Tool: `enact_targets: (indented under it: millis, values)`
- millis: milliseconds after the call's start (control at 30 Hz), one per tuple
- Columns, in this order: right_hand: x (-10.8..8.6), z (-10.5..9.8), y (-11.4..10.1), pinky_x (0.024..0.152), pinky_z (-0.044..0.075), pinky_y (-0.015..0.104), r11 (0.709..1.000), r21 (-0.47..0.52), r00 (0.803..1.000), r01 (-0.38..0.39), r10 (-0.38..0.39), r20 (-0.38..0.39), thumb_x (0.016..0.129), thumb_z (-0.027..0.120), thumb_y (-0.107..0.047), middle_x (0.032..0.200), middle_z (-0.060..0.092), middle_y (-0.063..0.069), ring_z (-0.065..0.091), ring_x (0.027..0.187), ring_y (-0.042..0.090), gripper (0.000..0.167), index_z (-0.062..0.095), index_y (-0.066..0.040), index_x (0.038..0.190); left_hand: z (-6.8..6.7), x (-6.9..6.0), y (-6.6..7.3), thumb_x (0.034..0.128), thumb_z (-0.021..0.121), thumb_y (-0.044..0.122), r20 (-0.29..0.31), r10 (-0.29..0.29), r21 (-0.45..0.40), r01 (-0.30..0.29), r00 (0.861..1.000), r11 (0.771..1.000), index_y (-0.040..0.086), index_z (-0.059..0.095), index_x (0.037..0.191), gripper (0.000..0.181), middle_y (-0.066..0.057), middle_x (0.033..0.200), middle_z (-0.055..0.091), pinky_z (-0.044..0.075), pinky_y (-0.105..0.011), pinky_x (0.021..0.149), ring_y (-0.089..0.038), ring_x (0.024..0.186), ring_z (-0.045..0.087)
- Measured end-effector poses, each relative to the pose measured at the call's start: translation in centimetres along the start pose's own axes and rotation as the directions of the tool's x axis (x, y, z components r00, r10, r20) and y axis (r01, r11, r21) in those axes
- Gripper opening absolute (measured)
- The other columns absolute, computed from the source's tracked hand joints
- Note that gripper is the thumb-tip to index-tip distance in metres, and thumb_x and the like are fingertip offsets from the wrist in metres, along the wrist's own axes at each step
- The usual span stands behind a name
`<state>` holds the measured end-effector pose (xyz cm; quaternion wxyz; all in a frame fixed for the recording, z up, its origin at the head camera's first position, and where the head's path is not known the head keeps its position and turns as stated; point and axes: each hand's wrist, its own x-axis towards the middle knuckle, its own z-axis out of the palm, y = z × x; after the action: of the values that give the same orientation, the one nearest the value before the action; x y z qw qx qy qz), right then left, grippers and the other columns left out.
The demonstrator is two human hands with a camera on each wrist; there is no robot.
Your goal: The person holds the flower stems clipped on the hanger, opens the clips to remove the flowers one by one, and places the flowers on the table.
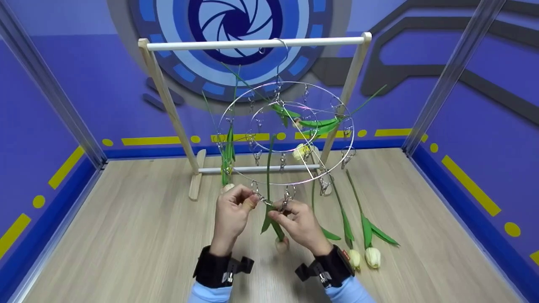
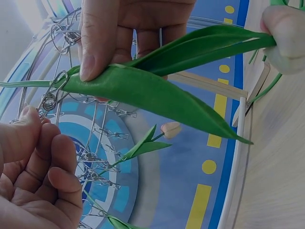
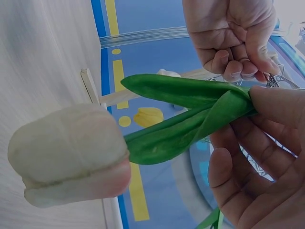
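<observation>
In the head view, we see a wood-grained desk (image 1: 147, 235) within blue-purple walls (image 1: 38, 105) marked with yellow dashes. Near the desk's back edge stands a wooden rack (image 1: 166, 97); from its top rod hangs a round wire hanger (image 1: 297, 139) ringed with clips, several carrying tulips. Loose tulips (image 1: 372, 257) lie on the desk, right of its middle, towards the right edge. Our left hand (image 1: 230, 214) pinches a clip (image 1: 263, 201) at the hanger's front; our right hand (image 1: 301, 223) grips the held tulip (image 1: 276, 229), its bud hanging downward above the desk's front half.

In the left wrist view, our left thumb and fingers pinch the clip, which overlaps the tulip's stem; we cannot tell whether it bites.

In the right wrist view, our right thumb presses the leaf bases against the fingers, with the pale bud well clear of the hand.
</observation>
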<state>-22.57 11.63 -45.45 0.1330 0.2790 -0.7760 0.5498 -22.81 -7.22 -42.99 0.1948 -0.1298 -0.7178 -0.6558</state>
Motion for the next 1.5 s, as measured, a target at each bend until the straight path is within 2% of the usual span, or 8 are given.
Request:
enact_targets:
  millis: [367, 600, 800, 1067, 1333, 1500]
  values:
    - [-0.02, -0.11, 0.00, 0.078, 0.055, 0.029, 1.000, -0.028, 1.000, -0.002, 0.002, 0.005, 0.092, 0.076, -0.009, 0.097, 0.076, 0.013, 0.069, 0.087, 0.021, 0.015, 0.077, 0.002, 0.102, 0.06, -0.04, 0.21, 0.0890, 0.077, -0.001, -0.010, -0.012, -0.015, 0.012, 1.000, 1.000, -0.004, 0.066, 0.079, 0.014, -0.013, 0.072, 0.066, 0.042, -0.020, 0.060, -0.008, 0.065, 0.055]
    - [-0.07, -0.18, -0.04, 0.075, 0.053, 0.028, 0.999, -0.047, 1.000, -0.021, 0.021, 0.014, 0.093, 0.076, -0.010, 0.097, 0.077, 0.012, 0.067, 0.086, 0.017, 0.016, 0.078, 0.002, 0.104, -0.07, -0.03, 0.28, 0.0889, 0.077, -0.002, -0.009, -0.033, -0.028, 0.033, 0.999, 0.999, -0.005, 0.066, 0.080, 0.014, -0.013, 0.073, 0.065, 0.042, -0.020, 0.060, -0.008, 0.065, 0.054]
    - [-0.12, -0.28, 0.02, 0.073, 0.053, 0.029, 0.998, -0.068, 1.000, -0.011, 0.012, 0.022, 0.093, 0.076, -0.010, 0.098, 0.077, 0.012, 0.067, 0.085, 0.018, 0.017, 0.078, 0.001, 0.105, -0.13, -0.03, 0.20, 0.0883, 0.077, -0.003, -0.015, -0.029, -0.024, 0.029, 0.999, 0.999, -0.005, 0.066, 0.079, 0.015, -0.011, 0.072, 0.064, 0.041, -0.020, 0.059, -0.008, 0.064, 0.052]
    - [-0.03, -0.40, 0.07, 0.077, 0.055, 0.029, 0.998, -0.057, 0.999, -0.002, 0.004, 0.037, 0.093, 0.076, -0.011, 0.099, 0.077, 0.012, 0.071, 0.088, 0.024, 0.017, 0.077, 0.001, 0.106, -0.13, 0.05, 0.28, 0.0876, 0.077, -0.003, -0.025, -0.013, -0.015, 0.013, 1.000, 1.000, -0.005, 0.066, 0.078, 0.015, -0.012, 0.071, 0.064, 0.040, -0.019, 0.059, -0.007, 0.064, 0.052]
    - [-0.09, -0.52, 0.12, 0.074, 0.055, 0.029, 0.998, -0.064, 0.999, -0.016, 0.018, 0.028, 0.092, 0.076, -0.011, 0.099, 0.077, 0.013, 0.069, 0.087, 0.020, 0.017, 0.077, 0.001, 0.104, -0.16, 0.08, 0.30, 0.0877, 0.077, -0.004, -0.033, -0.022, -0.040, 0.020, 0.999, 0.999, -0.006, 0.065, 0.079, 0.015, -0.014, 0.072, 0.064, 0.042, -0.019, 0.059, -0.007, 0.064, 0.054]
    - [-0.09, -0.60, 0.22, 0.071, 0.056, 0.028, 0.998, -0.059, 1.000, 0.001, 0.000, 0.016, 0.092, 0.077, -0.009, 0.097, 0.077, 0.013, 0.068, 0.084, 0.017, 0.016, 0.077, 0.002, 0.103, -0.17, 0.09, 0.22, 0.0883, 0.077, -0.004, -0.027, -0.019, -0.033, 0.019, 0.999, 0.999, -0.006, 0.066, 0.080, 0.014, -0.015, 0.073, 0.065, 0.043, -0.019, 0.059, -0.007, 0.065, 0.056]
